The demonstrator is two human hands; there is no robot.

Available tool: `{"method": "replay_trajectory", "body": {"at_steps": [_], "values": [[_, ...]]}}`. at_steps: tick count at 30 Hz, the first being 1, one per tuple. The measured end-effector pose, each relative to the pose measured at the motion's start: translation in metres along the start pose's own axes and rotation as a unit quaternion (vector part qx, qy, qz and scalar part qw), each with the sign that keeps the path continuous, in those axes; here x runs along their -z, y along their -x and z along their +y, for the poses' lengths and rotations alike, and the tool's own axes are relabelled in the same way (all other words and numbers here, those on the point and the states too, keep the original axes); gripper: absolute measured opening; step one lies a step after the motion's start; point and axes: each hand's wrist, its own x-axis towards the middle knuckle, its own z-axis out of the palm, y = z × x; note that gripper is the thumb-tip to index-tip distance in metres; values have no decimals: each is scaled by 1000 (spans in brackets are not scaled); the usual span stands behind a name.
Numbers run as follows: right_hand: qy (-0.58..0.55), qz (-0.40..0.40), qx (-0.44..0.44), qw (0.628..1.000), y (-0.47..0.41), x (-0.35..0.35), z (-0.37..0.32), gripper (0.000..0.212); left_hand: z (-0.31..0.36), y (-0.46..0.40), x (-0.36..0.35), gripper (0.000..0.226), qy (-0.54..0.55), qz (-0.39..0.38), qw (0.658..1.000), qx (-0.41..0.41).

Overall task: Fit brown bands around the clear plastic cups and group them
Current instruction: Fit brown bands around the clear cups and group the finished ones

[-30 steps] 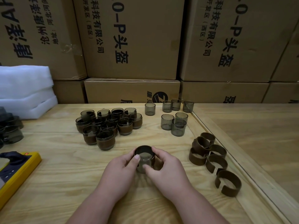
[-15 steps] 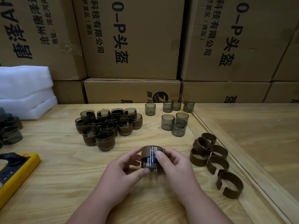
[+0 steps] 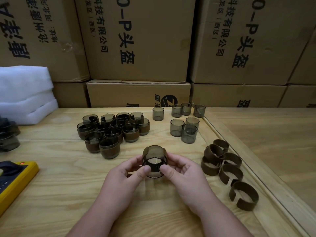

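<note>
Both hands, left (image 3: 126, 178) & right (image 3: 184, 175), are pinching a cup (image 3: 154, 162), fingers curled on its band (image 3: 164, 152). Cup seems light, slick; band springy, so gripping the sides looks best.

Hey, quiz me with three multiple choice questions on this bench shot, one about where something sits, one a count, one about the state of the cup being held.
1. Where do the loose brown bands lie?
A. On the white foam
B. On the table, right of the hands
C. Inside a carton

2. How many bare clear cups stand at the back of the table?
A. Three
B. Twelve
C. Seven

3. How is the held cup?
A. Tipped with its mouth toward the camera, a band partly round it
B. Upright on the table with no band
C. Stacked in the banded group

Answers:
1 B, the bands sit in a pile beside the table's raised edge strip.
2 C, one stands alone, three in a row, three in a cluster.
3 A, the left hand and right hand pinch it, and its open rim faces the viewer.
</note>
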Motion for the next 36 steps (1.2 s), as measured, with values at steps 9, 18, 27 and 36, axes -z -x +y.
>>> {"method": "replay_trajectory", "body": {"at_steps": [9,18,27,36], "values": [[44,19,-3,999,0,-6,3,37,-5,-1,-1,36,-70,23,997,-6],[87,43,-2,995,2,-11,2,35,-1,0,-8,36,-94,53,994,-28],[40,84,-9,996,3,-11,1,30,4,4,-11,37,-13,70,997,-15],[294,111,-11,949,5,-8,3,28,2,7,-13,28,-167,7,986,2]]}}
